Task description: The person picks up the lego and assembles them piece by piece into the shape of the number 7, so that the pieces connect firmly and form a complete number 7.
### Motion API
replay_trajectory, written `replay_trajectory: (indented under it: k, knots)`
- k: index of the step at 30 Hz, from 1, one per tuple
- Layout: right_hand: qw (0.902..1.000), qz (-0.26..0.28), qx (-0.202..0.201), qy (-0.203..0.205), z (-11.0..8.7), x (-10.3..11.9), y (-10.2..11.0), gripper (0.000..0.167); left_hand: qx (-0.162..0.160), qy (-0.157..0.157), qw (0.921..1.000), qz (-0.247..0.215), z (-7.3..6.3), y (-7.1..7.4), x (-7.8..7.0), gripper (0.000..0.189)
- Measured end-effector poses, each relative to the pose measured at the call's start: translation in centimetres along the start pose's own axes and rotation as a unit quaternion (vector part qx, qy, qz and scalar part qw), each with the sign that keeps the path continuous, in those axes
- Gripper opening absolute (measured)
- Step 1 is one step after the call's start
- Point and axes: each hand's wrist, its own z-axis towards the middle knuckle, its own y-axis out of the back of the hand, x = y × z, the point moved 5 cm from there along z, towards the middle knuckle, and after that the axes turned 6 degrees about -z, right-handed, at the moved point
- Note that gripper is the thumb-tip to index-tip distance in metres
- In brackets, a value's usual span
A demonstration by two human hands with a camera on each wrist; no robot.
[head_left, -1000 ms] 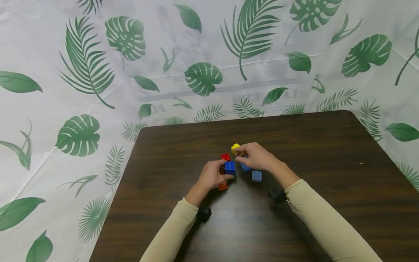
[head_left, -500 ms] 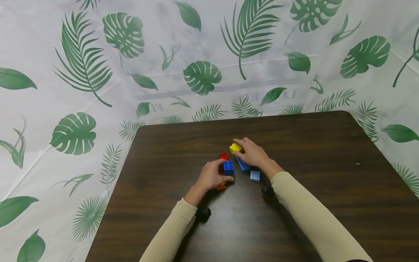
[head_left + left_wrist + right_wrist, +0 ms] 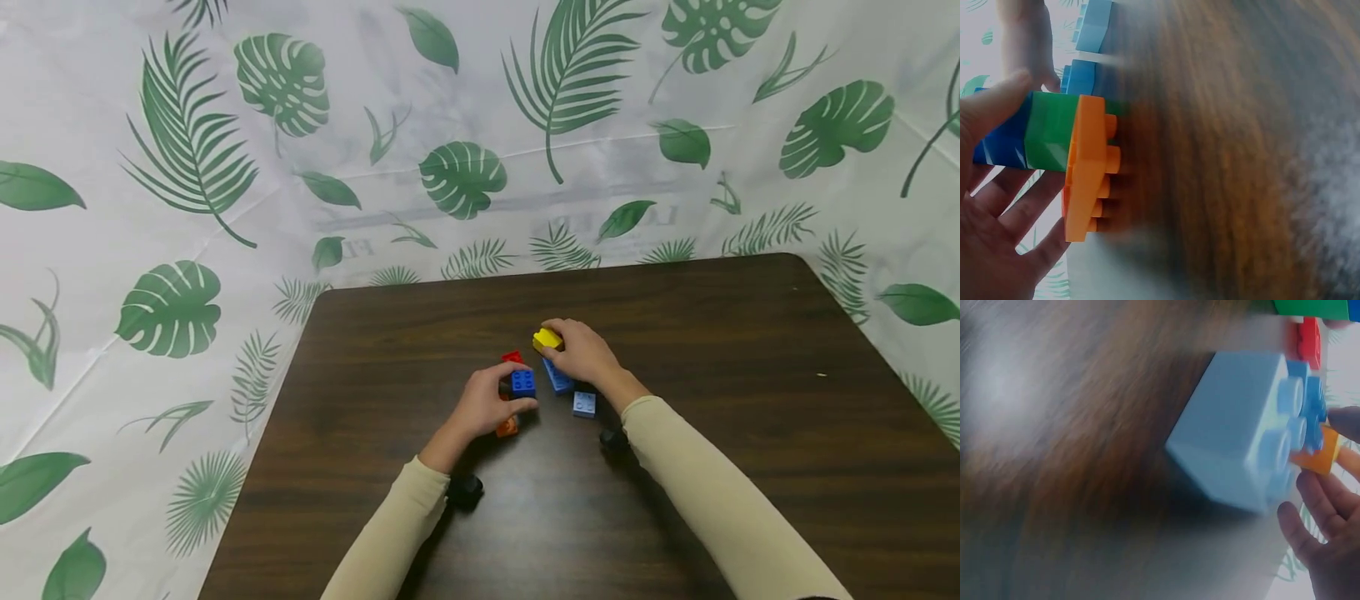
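Soft, even light brightens the leaf-print sheet (image 3: pixel 480 83) in the head view and lays a dull glare on the dark table (image 3: pixel 555 533), with faint shadows beneath the sleeves (image 3: pixel 397 517). Both wrist views are hazy, the sheet washed nearly white and the table's grain smeared; the orange brick (image 3: pixel 1089 165) shows fairly crisp edges, the light-blue brick (image 3: pixel 1229 419) softer ones.

The dark blue brick (image 3: pixel 523 382) in the left hand (image 3: pixel 482 405) is smooth, glossy plastic; the yellow brick (image 3: pixel 547 342) pinched by the right hand (image 3: pixel 587 354) and the pale blue brick (image 3: pixel 584 405) nearby are smooth plastic. Below the grips, the table (image 3: pixel 705 333) has shiny wood grain; behind them, the sleeves (image 3: pixel 723 487) are matt cloth.
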Motion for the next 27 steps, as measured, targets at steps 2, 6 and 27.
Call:
replay_trajectory:
  k: [2,6,27]
  knots:
    - [0.9997,0.021,-0.008,-0.003,-0.2,-0.6,0.2,0.052,-0.001,0.001,1.0,0.0,0.0,0.0,0.0,0.048]
    - [0.9979,0.059,-0.026,0.004,-1.0,-1.7,1.0,0.054,-0.007,0.004,1.0,0.004,0.0,0.0,0.1,0.046]
    - [0.9936,0.107,-0.029,0.021,-4.5,-1.3,4.3,0.044,-0.005,0.024,0.9994,0.023,0.1,-0.2,0.6,0.05]
